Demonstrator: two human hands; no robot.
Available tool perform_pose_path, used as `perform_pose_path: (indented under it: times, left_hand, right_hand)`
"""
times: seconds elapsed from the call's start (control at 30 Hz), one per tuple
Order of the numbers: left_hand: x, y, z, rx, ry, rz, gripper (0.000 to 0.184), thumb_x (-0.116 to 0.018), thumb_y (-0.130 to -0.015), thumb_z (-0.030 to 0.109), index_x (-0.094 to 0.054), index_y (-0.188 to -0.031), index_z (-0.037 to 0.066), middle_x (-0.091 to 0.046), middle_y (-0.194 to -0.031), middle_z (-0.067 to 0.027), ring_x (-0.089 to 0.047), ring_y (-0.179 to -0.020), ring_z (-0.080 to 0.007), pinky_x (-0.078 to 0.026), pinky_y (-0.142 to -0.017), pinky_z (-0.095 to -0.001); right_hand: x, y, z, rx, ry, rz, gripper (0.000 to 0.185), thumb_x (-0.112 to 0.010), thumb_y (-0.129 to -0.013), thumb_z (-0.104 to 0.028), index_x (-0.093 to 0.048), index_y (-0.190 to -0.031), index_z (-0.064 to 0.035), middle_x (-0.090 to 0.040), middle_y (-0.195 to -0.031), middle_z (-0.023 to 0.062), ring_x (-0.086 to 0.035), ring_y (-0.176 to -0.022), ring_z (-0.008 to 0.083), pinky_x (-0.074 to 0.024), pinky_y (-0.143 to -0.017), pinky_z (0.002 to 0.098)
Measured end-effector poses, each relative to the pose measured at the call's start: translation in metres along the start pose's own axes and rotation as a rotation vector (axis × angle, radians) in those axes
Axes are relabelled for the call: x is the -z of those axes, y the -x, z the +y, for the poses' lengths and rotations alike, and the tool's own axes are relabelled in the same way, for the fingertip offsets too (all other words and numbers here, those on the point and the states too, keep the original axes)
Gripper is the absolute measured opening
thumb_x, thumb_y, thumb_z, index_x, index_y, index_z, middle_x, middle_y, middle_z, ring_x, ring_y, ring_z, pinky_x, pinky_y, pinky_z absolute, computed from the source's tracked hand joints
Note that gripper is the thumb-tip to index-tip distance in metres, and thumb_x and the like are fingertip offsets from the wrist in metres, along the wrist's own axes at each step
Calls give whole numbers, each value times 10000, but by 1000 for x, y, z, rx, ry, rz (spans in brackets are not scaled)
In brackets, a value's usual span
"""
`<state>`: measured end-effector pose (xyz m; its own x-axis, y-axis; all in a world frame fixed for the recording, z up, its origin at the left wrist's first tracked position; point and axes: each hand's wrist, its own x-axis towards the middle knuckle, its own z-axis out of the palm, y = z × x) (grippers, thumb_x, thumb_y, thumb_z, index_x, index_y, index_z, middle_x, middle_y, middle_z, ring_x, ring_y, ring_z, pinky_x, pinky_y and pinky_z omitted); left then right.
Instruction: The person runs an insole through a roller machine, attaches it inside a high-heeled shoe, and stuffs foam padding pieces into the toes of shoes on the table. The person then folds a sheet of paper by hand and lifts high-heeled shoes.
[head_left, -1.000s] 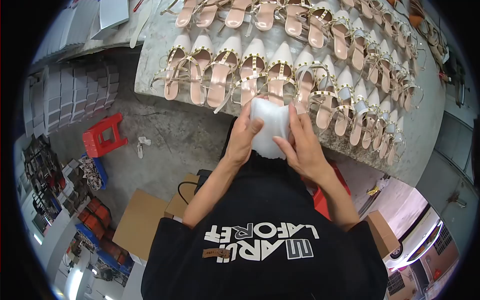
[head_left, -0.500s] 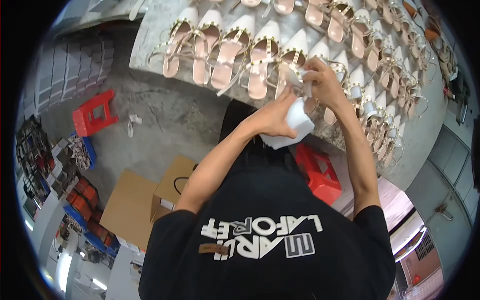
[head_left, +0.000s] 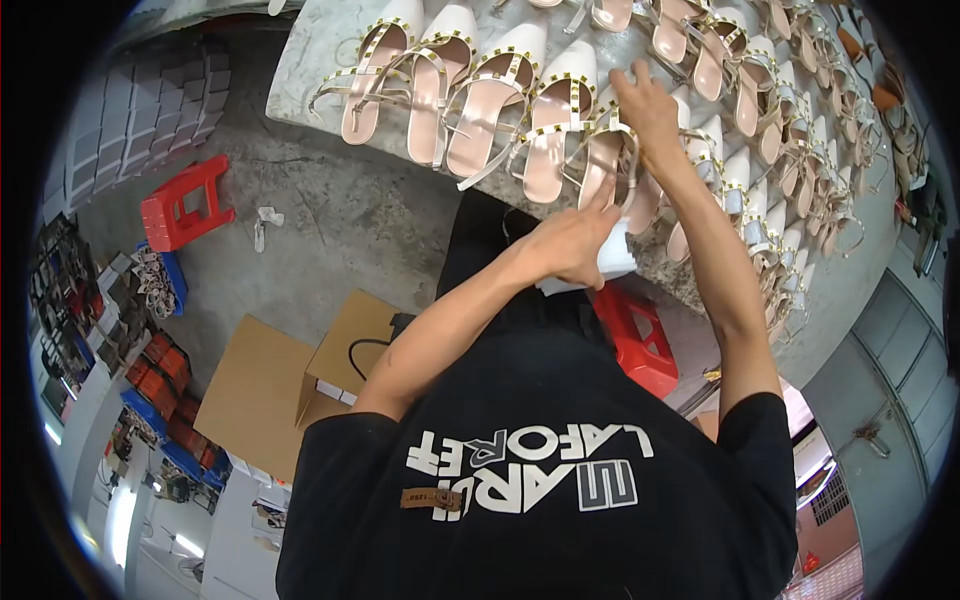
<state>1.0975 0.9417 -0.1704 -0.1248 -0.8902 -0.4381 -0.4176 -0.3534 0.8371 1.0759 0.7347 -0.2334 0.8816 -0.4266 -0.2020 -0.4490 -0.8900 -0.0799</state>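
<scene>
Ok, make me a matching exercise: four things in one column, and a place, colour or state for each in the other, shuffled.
Things
1. left hand
2. right hand
3. sandals
4. cardboard box

Descriptions
A. brown, flaps open
B. reaching in over the rows of shoes
C. holding a soft white stack near the slab's edge
D. cream with gold-coloured studs, laid out on the grey slab

Pairs: 1-C, 2-B, 3-D, 4-A

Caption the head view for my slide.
Left hand holds white foam sheets; right hand reaches among studded pointed-toe sandals.
</scene>
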Motion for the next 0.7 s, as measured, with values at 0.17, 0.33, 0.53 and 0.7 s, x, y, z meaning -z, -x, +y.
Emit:
perform_pose_path:
  times: [0.17,0.33,0.53,0.7]
  left_hand:
    - [10,34,4,-181,351,171,1023,-855,-565,215,-363,-1416,-67,-483,-1389,-287,-637,-1082,-386,-526,-937,-412]
    - [16,76,20,223,636,968,927,-850,-733,210,-321,-1454,-36,-610,-1212,-183,-622,-1115,-242,-506,-952,-347]
    - [19,77,19,-11,1221,721,1062,-894,-733,309,-259,-1511,-35,-536,-1326,-153,-562,-1177,-215,-477,-981,-340]
    - [18,35,-6,33,1048,534,831,-862,-725,177,-397,-1387,-12,-593,-1193,-130,-584,-1117,-215,-473,-975,-355]
  right_hand:
    - [6,22,24,196,-177,251,724,-698,-776,1,-463,-1439,-174,-536,-1272,168,-607,-1066,389,-541,-884,440]
    - [136,132,-64,61,-731,-5,783,-704,-865,-76,-299,-1534,-20,-480,-1249,227,-549,-1077,375,-471,-928,420]
    - [112,179,-97,81,-871,-21,707,-624,-905,-33,-295,-1530,1,-487,-1218,235,-567,-1028,372,-501,-843,390]
    - [132,135,-12,219,-412,548,518,-467,-868,120,-581,-1343,-50,-589,-1142,198,-642,-948,320,-545,-795,390]
